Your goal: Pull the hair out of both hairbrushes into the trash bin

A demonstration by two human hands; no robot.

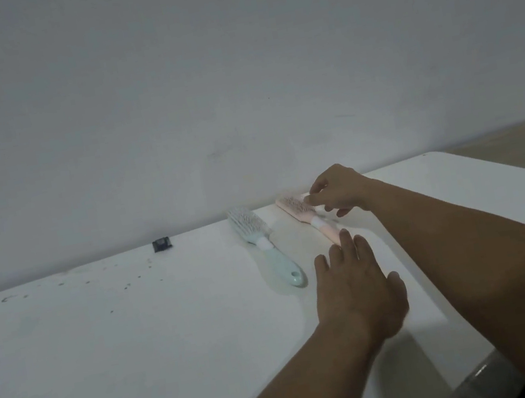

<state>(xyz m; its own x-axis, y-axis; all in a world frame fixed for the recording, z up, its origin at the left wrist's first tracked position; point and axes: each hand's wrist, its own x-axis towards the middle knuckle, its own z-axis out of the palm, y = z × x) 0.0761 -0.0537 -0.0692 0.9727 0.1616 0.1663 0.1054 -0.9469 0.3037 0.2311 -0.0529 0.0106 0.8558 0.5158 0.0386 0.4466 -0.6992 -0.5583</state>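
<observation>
Early stage of the task, judged from the layout: both brushes lie on the white table (105,346), and no trash bin is to be seen in the view. At far left, a small black object (161,243) stands against the wall, with dark specks scattered on the tabletop near it; none of these lies in the working path. Next, the blue hairbrush (261,240) is seen lying untouched, bristles up, handle toward the viewer. The left hand (356,287) is held flat with fingers spread and empty, its fingertips at the handle end of the pink hairbrush (305,212); contact cannot be confirmed. Just beside the blue brush, the pink one is worked by the right hand (339,191), whose fingers are pinched together at the bristles, apparently on hair, though no strands can be made out. Both brushes are judged still to be cleaned.
</observation>
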